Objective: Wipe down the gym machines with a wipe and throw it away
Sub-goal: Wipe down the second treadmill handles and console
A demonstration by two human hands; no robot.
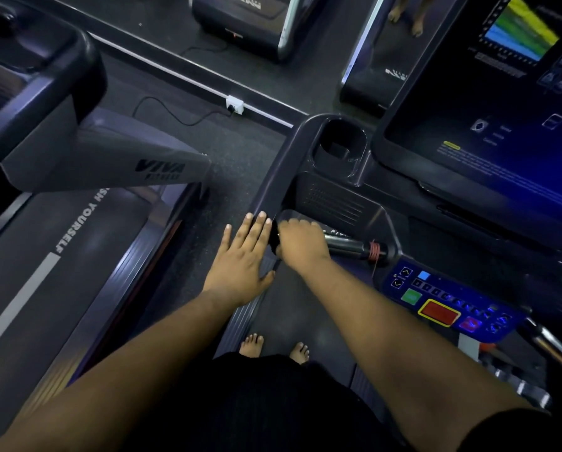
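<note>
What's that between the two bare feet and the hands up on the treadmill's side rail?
In the head view, only bare dark treadmill belt lies between the feet and the hands, left hand and right hand.

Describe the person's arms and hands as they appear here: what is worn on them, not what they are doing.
Both forearms are bare from wrist to above the elbow. The left hand and right hand wear no gloves, and no rings, watch or bands show. A dark short sleeve edges the right upper arm at the picture's bottom corner. Fingernails on the left hand are short and unpainted.
</note>
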